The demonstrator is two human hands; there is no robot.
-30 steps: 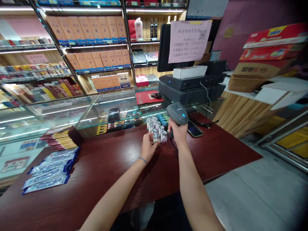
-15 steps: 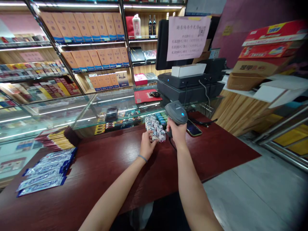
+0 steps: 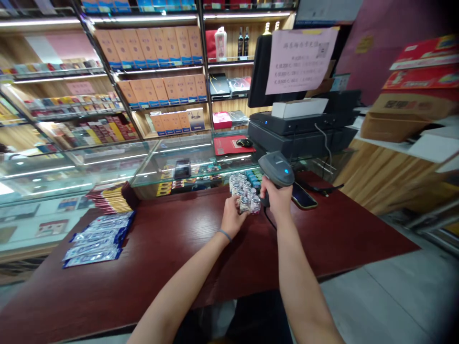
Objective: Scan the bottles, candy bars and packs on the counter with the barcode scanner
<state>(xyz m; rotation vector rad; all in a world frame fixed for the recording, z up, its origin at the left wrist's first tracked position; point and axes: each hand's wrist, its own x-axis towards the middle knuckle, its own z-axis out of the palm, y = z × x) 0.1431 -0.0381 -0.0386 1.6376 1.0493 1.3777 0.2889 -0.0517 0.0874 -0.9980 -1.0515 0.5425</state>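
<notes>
The right hand (image 3: 280, 199) is wrapped around the handle of a grey barcode scanner (image 3: 275, 167), holding it above the dark red counter (image 3: 179, 253), just right of some small jars. The scanner's head slants from upper left to lower right, its blue light near the lower-right end; the handle drops from the head into the fist. A black cord (image 3: 270, 219) hangs below.

The left hand (image 3: 234, 216) grasps a small jar (image 3: 244, 205) between fingers and thumb, at the near end of the cluster. That jar stands upright, long axis vertical, silver cap up. Other jars (image 3: 256, 204) stand beside and behind it, in rows running away toward the glass display case (image 3: 158, 165).

A phone (image 3: 304, 197) lies right of the scanner; blue-and-white packets (image 3: 98, 239) lie at far left.
</notes>
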